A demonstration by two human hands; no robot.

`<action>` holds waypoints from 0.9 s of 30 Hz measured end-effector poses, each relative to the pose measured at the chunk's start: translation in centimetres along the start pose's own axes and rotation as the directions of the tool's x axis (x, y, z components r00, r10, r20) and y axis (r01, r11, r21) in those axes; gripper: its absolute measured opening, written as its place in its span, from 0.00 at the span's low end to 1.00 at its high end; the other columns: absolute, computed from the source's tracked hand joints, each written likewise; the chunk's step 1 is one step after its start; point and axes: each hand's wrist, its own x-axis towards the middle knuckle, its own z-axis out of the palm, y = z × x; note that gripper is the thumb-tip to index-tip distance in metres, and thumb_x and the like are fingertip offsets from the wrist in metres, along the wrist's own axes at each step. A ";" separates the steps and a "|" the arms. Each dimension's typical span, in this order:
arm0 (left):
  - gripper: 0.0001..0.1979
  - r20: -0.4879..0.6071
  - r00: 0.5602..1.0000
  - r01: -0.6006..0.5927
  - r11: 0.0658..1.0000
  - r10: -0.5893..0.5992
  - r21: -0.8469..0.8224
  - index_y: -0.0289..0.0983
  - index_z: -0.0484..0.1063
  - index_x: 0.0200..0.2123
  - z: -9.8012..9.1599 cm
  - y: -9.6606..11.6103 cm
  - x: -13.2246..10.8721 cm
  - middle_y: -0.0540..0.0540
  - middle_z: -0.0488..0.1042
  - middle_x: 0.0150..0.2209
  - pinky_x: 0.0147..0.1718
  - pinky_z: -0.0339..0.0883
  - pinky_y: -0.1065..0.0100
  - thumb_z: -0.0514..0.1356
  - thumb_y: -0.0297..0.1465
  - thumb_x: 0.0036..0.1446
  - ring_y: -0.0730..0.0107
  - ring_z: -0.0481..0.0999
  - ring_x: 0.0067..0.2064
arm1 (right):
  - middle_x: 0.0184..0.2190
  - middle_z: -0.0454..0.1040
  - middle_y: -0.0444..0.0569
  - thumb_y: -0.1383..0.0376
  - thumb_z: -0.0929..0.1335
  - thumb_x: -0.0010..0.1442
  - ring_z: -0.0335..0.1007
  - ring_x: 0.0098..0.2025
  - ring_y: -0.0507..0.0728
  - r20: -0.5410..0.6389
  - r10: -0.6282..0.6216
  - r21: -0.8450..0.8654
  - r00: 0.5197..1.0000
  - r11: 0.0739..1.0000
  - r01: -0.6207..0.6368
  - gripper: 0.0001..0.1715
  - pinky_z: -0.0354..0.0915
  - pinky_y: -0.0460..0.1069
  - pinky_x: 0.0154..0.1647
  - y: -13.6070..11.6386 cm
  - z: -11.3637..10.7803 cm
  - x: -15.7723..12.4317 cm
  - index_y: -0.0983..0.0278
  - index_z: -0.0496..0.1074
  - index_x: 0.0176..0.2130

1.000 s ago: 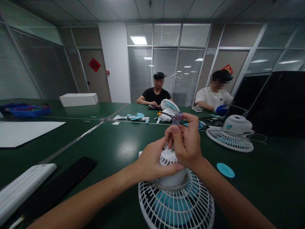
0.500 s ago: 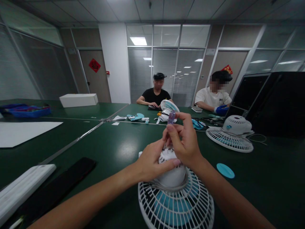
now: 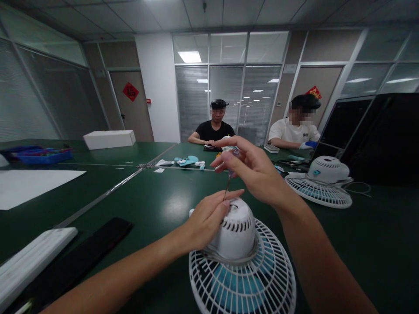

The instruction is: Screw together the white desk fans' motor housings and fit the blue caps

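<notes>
On the fan [image 3: 244, 281], the still-closed housing [image 3: 237, 240] is held by the left hand [image 3: 205, 219], a screwdriver [image 3: 231, 173] by the right hand [image 3: 254, 169].

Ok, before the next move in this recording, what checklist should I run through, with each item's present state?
1. Screwdriver held in the right grip: ok, by its handle.
2. Screwdriver upright: not ok, it leans slightly in this view.
3. Tip seated: cannot tell, the left grip hides it.
4. Left grip on the housing: ok, beside the shaft.
5. Fan lying cage down: ok.
6. Other fan out of the way: ok, apart on the right.
</notes>
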 end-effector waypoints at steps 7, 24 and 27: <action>0.22 0.004 1.000 -0.006 0.999 0.006 0.038 0.35 0.69 0.57 0.1 -0.2 -0.1 0.40 0.76 0.51 0.55 0.63 0.55 0.45 0.34 0.67 0.58 0.73 0.52 | 0.23 0.74 0.43 0.57 0.69 0.62 0.72 0.26 0.50 -0.082 -0.062 -0.122 0.995 0.991 0.051 0.13 0.68 0.45 0.29 0.4 -0.5 0.0 0.66 0.74 0.36; 0.20 -0.057 0.998 -0.009 1.000 0.010 0.010 0.36 0.71 0.56 0.5 0.3 -0.1 0.41 0.76 0.53 0.57 0.63 0.57 0.46 0.34 0.68 0.59 0.74 0.52 | 0.44 0.77 0.47 0.58 0.68 0.63 0.72 0.31 0.51 -0.072 -0.113 -0.176 0.991 0.979 0.099 0.21 0.73 0.49 0.33 0.2 0.8 -0.7 0.56 0.73 0.55; 0.20 -0.063 0.997 -0.035 0.999 0.035 -0.003 0.36 0.71 0.56 0.5 0.2 -0.2 0.42 0.75 0.55 0.58 0.62 0.59 0.46 0.33 0.69 0.61 0.73 0.54 | 0.42 0.78 0.47 0.61 0.64 0.66 0.74 0.35 0.53 -0.027 -0.120 -0.148 0.992 0.982 0.115 0.22 0.74 0.51 0.37 -0.1 1.0 -0.9 0.54 0.70 0.59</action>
